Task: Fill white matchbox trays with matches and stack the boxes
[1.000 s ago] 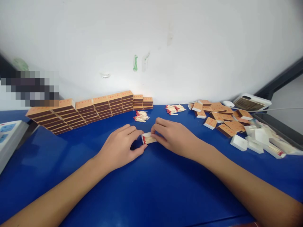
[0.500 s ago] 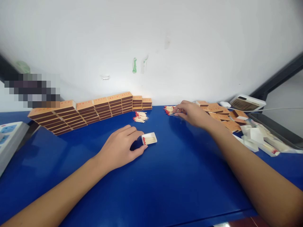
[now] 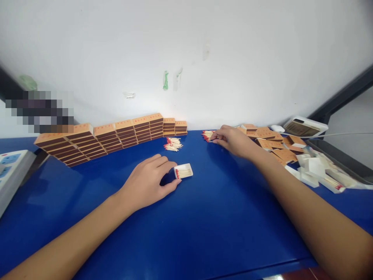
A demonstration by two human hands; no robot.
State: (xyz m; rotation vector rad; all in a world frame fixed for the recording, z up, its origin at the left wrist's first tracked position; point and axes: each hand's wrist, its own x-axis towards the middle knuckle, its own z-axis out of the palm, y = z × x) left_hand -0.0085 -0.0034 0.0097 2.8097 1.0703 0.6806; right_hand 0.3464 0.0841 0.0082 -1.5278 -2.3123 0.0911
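My left hand [image 3: 153, 179] has its thumb and fingers closed on the left end of a small white matchbox tray [image 3: 187, 166]. In the tray lies a layer of red-tipped matches, heads toward my hand. At the back of the table, my right hand [image 3: 230, 139] pinches at the right side of a pile of loose matches [image 3: 207, 135]. Its fingertips partly cover that pile, so how many matches are in them is hidden. A second pile of matches [image 3: 173, 144] lies on the table behind the tray.
Stacked orange-brown matchboxes [image 3: 128, 134] form a long row against the wall on the left. To the right are scattered matchbox sleeves [image 3: 265, 134], white trays [image 3: 314, 167], a white device [image 3: 305, 126] with a cable, and a black tray [image 3: 340, 159]. A white box [image 3: 16, 175] stands far left.
My right hand has shifted slightly left at the match pile, its fingertips pinching there. My left hand and the matchbox tray stay nearly where they were.
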